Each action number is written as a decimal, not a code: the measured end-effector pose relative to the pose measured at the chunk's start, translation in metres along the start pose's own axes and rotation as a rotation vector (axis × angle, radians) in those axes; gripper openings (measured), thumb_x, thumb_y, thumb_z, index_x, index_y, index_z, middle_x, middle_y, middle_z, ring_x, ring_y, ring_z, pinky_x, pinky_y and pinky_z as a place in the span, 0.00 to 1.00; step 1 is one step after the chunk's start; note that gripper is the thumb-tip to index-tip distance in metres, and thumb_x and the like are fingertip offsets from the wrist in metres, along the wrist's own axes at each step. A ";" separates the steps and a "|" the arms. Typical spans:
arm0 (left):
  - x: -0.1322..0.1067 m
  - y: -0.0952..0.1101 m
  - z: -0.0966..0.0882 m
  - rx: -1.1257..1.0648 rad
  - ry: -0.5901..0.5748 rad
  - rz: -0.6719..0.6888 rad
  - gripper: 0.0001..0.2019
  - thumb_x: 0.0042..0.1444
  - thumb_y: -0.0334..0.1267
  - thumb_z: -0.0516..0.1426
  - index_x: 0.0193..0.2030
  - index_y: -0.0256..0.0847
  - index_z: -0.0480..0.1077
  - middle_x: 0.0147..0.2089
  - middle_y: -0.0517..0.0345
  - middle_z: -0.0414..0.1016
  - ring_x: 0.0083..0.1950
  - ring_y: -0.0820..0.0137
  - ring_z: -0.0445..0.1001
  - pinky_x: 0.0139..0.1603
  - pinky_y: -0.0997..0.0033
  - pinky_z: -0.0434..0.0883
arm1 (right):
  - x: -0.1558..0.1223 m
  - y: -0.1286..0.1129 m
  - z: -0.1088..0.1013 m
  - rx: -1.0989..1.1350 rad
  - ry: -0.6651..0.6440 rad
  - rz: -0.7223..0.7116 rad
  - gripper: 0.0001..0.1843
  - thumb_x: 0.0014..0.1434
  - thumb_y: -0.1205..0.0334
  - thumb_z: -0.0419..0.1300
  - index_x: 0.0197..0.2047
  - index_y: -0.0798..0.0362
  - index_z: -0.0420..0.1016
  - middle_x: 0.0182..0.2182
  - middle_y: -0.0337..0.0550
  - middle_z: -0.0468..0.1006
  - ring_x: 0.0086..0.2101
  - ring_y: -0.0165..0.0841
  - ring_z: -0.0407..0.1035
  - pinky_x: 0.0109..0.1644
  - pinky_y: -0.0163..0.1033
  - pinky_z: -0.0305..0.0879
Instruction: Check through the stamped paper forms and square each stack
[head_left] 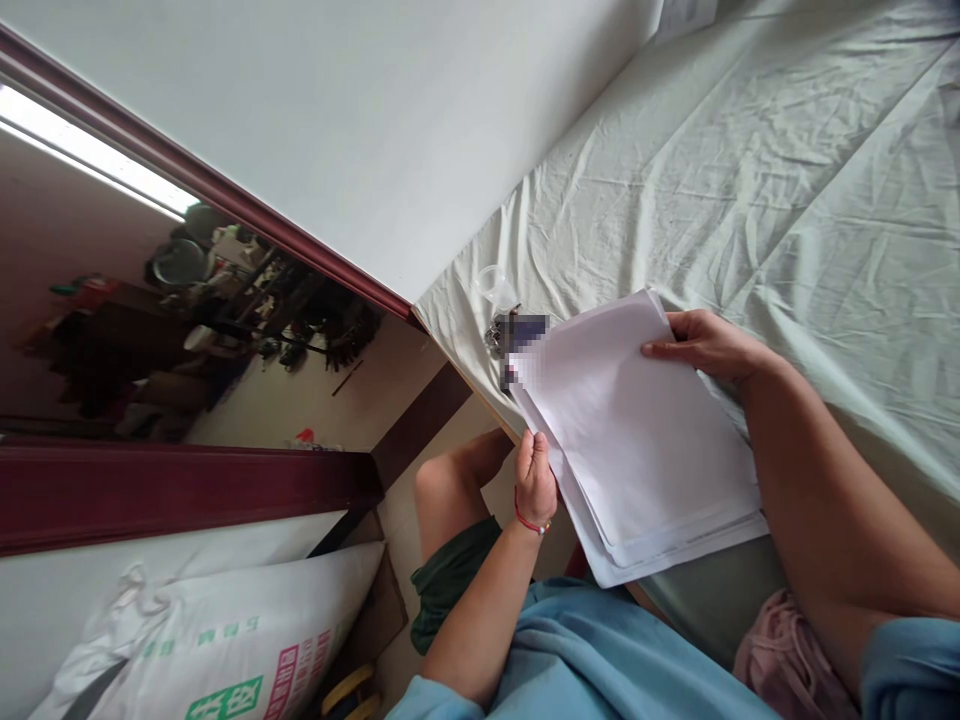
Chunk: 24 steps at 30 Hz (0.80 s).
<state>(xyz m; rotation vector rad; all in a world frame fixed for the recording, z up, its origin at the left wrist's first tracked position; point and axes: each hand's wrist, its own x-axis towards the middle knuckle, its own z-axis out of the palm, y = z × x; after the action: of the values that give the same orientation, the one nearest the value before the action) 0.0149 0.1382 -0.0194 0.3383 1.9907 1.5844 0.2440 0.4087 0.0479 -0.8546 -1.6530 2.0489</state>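
Observation:
A stack of white paper sheets (637,440) lies on the edge of a bed covered with a pale green sheet (787,180). My left hand (535,482), with a red string on the wrist, is closed and pinches the stack's near left edge. My right hand (701,343) rests on the far right corner of the top sheet, thumb on top and fingers curled around the edge. Just past the stack's far corner lie several metal binder clips (499,330) and a small clear plastic bag (495,285).
A white wall (337,110) runs along the bed's left side. A dark red door frame (187,480) opens onto a cluttered room. A large printed white sack (225,640) lies at the lower left. My knee (450,480) shows under the bed edge.

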 end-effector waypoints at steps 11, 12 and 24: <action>-0.001 0.008 0.002 0.020 0.035 0.002 0.29 0.65 0.61 0.67 0.63 0.44 0.78 0.77 0.43 0.75 0.87 0.46 0.59 0.88 0.46 0.58 | -0.003 0.003 -0.007 0.015 0.100 0.004 0.30 0.46 0.44 0.86 0.50 0.45 0.92 0.43 0.43 0.91 0.42 0.47 0.86 0.44 0.47 0.85; -0.002 0.009 0.003 0.011 0.036 0.003 0.28 0.66 0.61 0.67 0.63 0.44 0.78 0.77 0.43 0.75 0.87 0.47 0.59 0.88 0.46 0.58 | -0.005 0.003 -0.009 0.025 0.125 0.005 0.30 0.46 0.44 0.86 0.50 0.46 0.91 0.43 0.43 0.91 0.42 0.47 0.86 0.45 0.48 0.85; -0.005 0.025 0.005 -0.056 -0.162 0.110 0.29 0.64 0.67 0.65 0.55 0.43 0.84 0.59 0.46 0.88 0.69 0.49 0.81 0.78 0.48 0.72 | -0.017 0.006 -0.016 0.197 0.200 0.023 0.22 0.48 0.45 0.85 0.41 0.46 0.90 0.38 0.46 0.90 0.38 0.47 0.85 0.48 0.53 0.85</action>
<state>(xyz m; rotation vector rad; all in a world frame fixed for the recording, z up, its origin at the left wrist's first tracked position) 0.0176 0.1461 0.0048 0.5442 1.8295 1.6217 0.2679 0.4090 0.0442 -0.9766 -1.3179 2.0273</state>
